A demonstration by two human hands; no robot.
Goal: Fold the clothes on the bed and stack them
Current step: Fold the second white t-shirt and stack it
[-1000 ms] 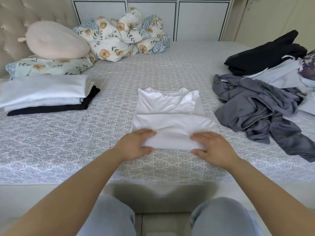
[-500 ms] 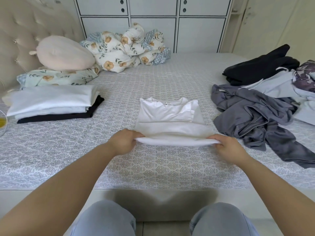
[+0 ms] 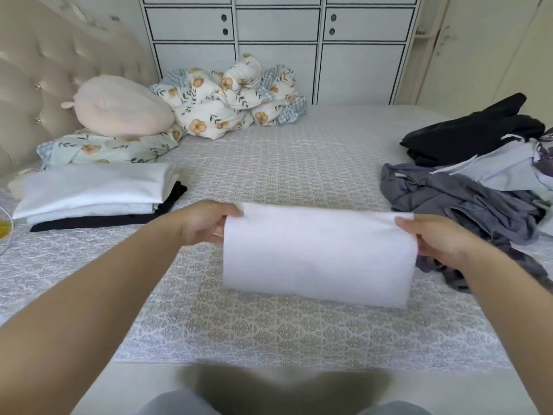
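Note:
A folded white shirt (image 3: 317,253) hangs in the air above the middle of the bed (image 3: 284,163), blurred by motion. My left hand (image 3: 206,223) grips its upper left corner and my right hand (image 3: 434,241) grips its upper right edge. On the left of the bed lies a stack of folded clothes (image 3: 92,196), white pieces on top of a black one. On the right sits a heap of unfolded clothes: a grey garment (image 3: 460,202), a black one (image 3: 472,133) and pale blue pieces (image 3: 502,169).
A pink cushion (image 3: 119,107) rests on a floral pillow (image 3: 107,148) by the tufted headboard (image 3: 45,73). A bundled floral quilt (image 3: 233,97) lies at the back before white cabinets (image 3: 275,49). My knees show at the bottom edge.
Both hands lifted the near edge of the white shirt, then raised the whole folded shirt off the bed. The camera tilted up.

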